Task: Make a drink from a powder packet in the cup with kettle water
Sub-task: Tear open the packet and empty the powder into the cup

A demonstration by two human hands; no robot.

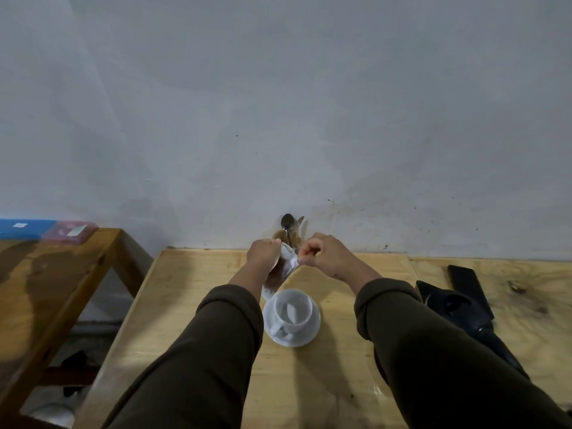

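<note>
Packet [286, 263] slanting toward cup [292, 311], left hand [263, 253], right hand [322, 253] pinching its top.

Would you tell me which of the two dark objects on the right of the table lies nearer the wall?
The flat black rectangular slab, which sits by itself toward the wall; the bulkier black object lies beside it, stretching back toward the person.

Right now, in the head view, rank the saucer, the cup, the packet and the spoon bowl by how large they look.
1. saucer
2. cup
3. packet, partly hidden by the left hand, so unsure against the cup
4. spoon bowl, farther away
</note>
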